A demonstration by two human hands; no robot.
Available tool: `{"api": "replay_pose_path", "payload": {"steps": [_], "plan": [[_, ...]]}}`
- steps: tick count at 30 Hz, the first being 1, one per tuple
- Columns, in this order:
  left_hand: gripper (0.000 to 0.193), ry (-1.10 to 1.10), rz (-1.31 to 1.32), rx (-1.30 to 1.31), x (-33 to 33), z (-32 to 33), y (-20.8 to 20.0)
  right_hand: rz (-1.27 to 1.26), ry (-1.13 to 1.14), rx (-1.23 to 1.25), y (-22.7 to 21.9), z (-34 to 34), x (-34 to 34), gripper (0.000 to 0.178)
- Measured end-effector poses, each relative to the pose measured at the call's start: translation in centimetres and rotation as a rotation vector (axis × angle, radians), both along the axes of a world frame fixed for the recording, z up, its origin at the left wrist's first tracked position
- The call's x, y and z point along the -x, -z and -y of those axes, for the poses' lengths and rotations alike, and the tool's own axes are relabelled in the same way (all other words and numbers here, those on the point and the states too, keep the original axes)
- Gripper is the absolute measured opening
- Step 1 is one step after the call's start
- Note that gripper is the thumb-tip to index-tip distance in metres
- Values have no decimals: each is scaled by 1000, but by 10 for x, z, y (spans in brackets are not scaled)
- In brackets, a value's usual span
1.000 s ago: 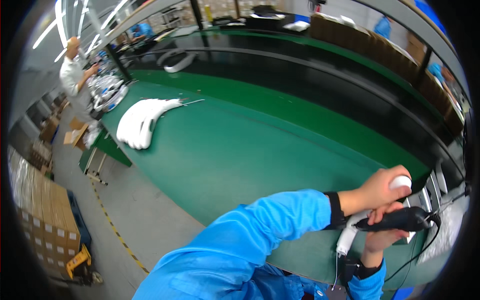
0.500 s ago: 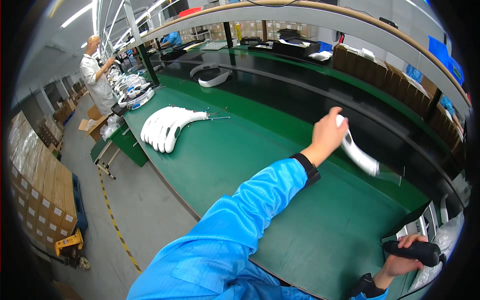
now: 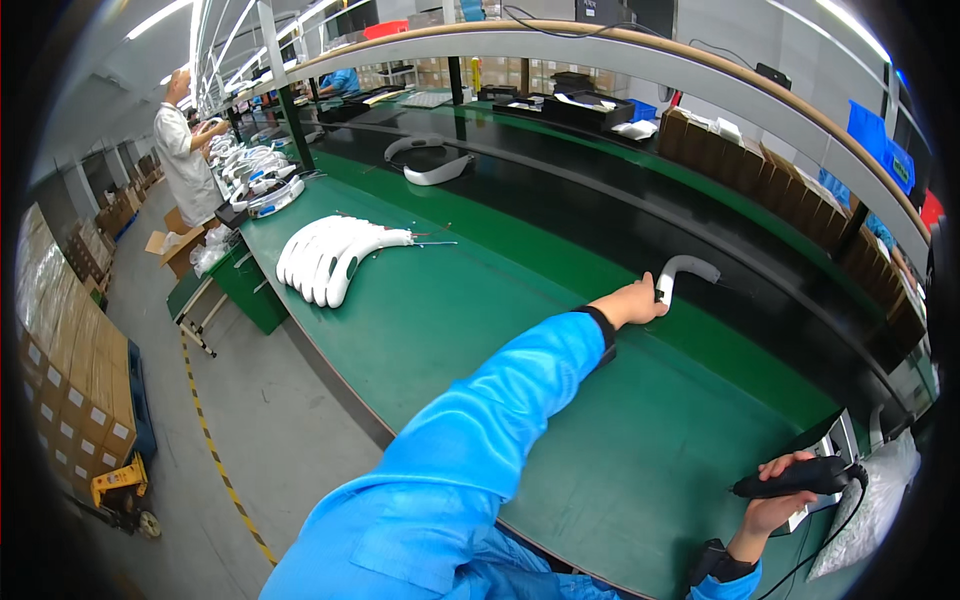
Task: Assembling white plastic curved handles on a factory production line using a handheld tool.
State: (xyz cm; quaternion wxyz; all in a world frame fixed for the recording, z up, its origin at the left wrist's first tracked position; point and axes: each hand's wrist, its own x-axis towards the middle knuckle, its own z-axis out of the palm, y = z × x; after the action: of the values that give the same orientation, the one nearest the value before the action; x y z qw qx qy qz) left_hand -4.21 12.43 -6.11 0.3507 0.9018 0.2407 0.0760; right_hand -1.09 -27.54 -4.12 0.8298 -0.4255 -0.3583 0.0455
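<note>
My left hand [image 3: 634,302] reaches out over the far side of the green bench and is closed on one end of a curved white and grey plastic shell [image 3: 690,268]. The shell's other end extends over the black belt. At the lower right, my right hand [image 3: 775,505] grips a black electric screwdriver [image 3: 800,477] lying sideways, its cord hanging down. A row of several white curved shells [image 3: 325,262] with thin wires at one end lies on the bench to the left. A grey and white neckband-shaped piece [image 3: 437,172] rests on the black belt.
The green bench [image 3: 480,380] borders a black conveyor belt [image 3: 560,215]. A wood-edged rail [image 3: 560,32] crosses above it. A clear plastic bag [image 3: 870,510] sits beside my right hand. A person in white [image 3: 185,150] stands far left, beside more white assemblies. Stacked cartons [image 3: 75,370] stand beyond the aisle.
My left hand has lowered slightly toward the belt, and the shell has swung from hanging down-right to curving up and right. The right hand has shifted a little left with the screwdriver.
</note>
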Motion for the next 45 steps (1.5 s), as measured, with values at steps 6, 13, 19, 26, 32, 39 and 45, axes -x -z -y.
{"api": "replay_pose_path", "payload": {"steps": [6,13,19,26,32,39,45], "plan": [[30,-171,388,181,96,22,-4,113,211,220,4,-17,17,87],[22,293,344,1564,111,144,12,34,-66,158,39,-24,4,80],[18,274,292,1575,104,145,28,-16,20,162,37,-28,10,78],[17,339,347,767,103,146,30,-47,63,111,45,-32,9,78],[15,310,328,625,101,148,23,-110,-6,141,39,-37,12,77],[15,319,321,617,104,144,24,-117,-11,261,38,-40,14,77],[11,428,435,197,111,146,25,-161,28,305,38,-39,17,76]]}}
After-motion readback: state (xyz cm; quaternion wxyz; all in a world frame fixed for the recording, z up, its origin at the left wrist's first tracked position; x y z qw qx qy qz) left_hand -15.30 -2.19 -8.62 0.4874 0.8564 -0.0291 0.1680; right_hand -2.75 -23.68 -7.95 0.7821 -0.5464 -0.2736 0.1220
